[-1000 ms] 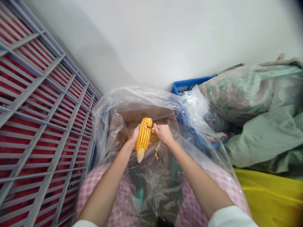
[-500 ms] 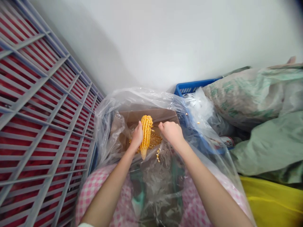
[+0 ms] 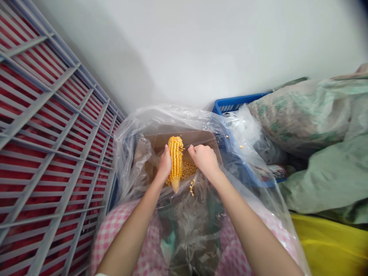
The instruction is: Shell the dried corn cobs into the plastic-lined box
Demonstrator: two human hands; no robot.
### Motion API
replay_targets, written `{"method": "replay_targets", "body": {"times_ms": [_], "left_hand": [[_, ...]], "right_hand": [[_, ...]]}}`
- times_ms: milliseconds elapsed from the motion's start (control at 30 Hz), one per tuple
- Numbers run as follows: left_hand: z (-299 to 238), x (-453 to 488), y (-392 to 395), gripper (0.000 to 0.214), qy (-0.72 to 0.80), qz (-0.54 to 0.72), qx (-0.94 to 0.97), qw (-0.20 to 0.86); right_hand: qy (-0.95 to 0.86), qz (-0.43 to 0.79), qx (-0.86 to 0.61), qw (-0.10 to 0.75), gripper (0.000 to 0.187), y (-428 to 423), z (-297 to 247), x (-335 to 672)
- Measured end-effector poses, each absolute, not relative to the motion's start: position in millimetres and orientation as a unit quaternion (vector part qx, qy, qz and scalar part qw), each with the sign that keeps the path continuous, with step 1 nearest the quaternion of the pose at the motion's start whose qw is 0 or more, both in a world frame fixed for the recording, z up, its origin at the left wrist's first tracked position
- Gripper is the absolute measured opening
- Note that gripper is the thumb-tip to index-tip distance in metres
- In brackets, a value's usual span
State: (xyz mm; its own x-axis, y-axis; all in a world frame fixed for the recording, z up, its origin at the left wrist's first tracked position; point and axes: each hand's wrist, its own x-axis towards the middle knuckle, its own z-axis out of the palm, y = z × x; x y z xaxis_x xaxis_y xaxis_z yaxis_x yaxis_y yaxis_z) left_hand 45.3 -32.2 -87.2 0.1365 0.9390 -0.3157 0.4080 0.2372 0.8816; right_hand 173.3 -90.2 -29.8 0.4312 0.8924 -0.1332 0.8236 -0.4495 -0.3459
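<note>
My left hand (image 3: 165,164) is closed around the left side of a yellow corn cob (image 3: 175,163), which stands nearly upright with its pale tapered end down. My right hand (image 3: 203,156) is a fist to the right of the cob. From it a thin dark pick-like tool (image 3: 183,148) reaches left, its tip on the kernels of the cob's upper right side; the handle is hidden in the fist. Below the hands, loose corn kernels (image 3: 188,168) lie in a cardboard box (image 3: 201,137). A few more kernels (image 3: 192,187) rest on the clear plastic sheet (image 3: 188,218) nearer me.
Grey slatted crates (image 3: 54,153) with red inside rise along the left. At the right stand a blue basket (image 3: 230,103) with plastic bags, a stuffed woven sack (image 3: 304,111) and yellow fabric (image 3: 327,245). A white wall (image 3: 184,50) is behind the box.
My right hand has moved slightly left and up, bringing the tool's tip further across the cob's upper right side. The cob has shifted slightly left and up with my left hand.
</note>
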Motion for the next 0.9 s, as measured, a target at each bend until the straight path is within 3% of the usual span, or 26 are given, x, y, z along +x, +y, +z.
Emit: {"method": "replay_targets", "body": {"times_ms": [733,900], "left_hand": [[-62.6,47.2,-46.8,0.062,0.628,0.127,0.743,0.194],[-60.7,50.0,-51.5,0.06,0.63,0.121,0.741,0.199]], "right_hand": [[-0.5,0.09,-0.858,0.073,0.04,-96.2,-26.5,165.2],[-0.495,0.075,-0.86,0.099,0.043,-97.0,-40.5,153.3]]}}
